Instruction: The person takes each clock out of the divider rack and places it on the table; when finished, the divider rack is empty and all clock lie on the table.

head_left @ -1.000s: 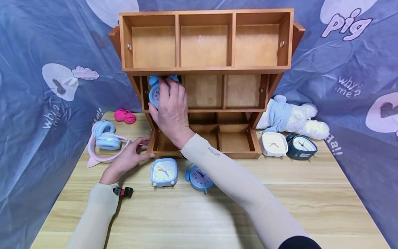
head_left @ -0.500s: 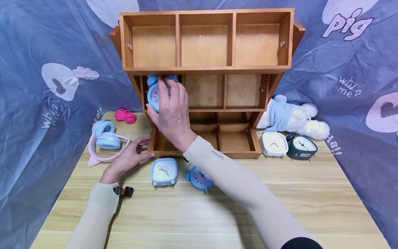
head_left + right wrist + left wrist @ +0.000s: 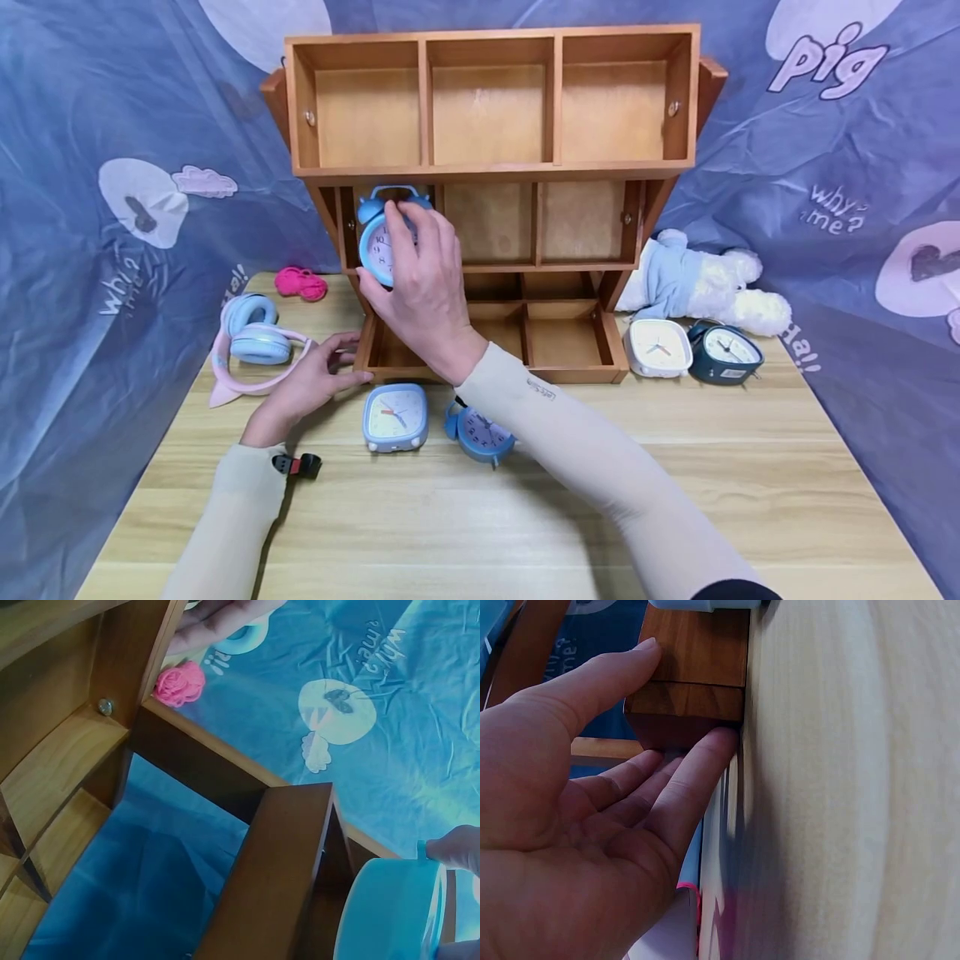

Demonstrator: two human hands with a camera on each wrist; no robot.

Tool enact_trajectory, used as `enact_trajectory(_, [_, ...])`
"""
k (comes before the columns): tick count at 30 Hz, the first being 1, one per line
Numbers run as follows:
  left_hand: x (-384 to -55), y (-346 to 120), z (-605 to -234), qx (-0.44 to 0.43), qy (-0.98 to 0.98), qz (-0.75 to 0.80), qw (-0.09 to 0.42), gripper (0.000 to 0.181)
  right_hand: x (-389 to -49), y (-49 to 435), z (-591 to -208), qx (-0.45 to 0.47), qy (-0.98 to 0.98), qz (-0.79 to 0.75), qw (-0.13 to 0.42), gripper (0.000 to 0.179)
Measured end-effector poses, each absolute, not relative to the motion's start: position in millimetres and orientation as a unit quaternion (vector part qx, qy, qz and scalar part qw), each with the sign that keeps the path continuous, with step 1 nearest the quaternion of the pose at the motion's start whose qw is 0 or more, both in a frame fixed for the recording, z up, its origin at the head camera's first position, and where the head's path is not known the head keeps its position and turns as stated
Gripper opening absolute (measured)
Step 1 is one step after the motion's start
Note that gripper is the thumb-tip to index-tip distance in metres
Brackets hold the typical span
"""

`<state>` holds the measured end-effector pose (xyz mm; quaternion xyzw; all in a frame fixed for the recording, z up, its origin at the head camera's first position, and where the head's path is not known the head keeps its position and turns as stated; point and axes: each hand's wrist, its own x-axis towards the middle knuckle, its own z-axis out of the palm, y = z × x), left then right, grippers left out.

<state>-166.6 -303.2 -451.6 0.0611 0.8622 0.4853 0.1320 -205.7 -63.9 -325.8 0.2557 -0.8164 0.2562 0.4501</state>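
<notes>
My right hand [image 3: 423, 287] grips a blue twin-bell alarm clock [image 3: 377, 247] at the left compartment of the middle tier of a wooden three-tier organizer [image 3: 491, 173]. The clock stands upright, dial outward, partly hidden by the fingers; its top handle shows. In the right wrist view, only the edge of the clock [image 3: 386, 911] and some fingertips appear. With fairly straight fingers, my left hand [image 3: 309, 385] touches the bottom tier's front left corner. The left wrist view shows the thumb on the corner block [image 3: 694, 697] and the index finger against its side.
In front of the organizer lie a square blue clock [image 3: 395, 418] and another blue twin-bell clock [image 3: 483, 435]. To the right are a white clock [image 3: 658, 348], a dark green clock [image 3: 724, 353] and a plush toy [image 3: 697, 279]. Headphones [image 3: 258, 342] and pink yarn [image 3: 301, 283] lie left.
The right hand and its clock first shift slightly left, then come down and outward, so the clock's handle now shows below the top tier. The left hand keeps its place.
</notes>
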Motion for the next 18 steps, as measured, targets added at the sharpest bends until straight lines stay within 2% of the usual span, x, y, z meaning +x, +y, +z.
enact_trajectory(18, [-165.9, -302.2, -451.0, 0.057, 0.865, 0.48, 0.134, 0.084, -181.6, -41.7, -321.3, 0.279, -0.809, 0.294, 0.426, 0.079])
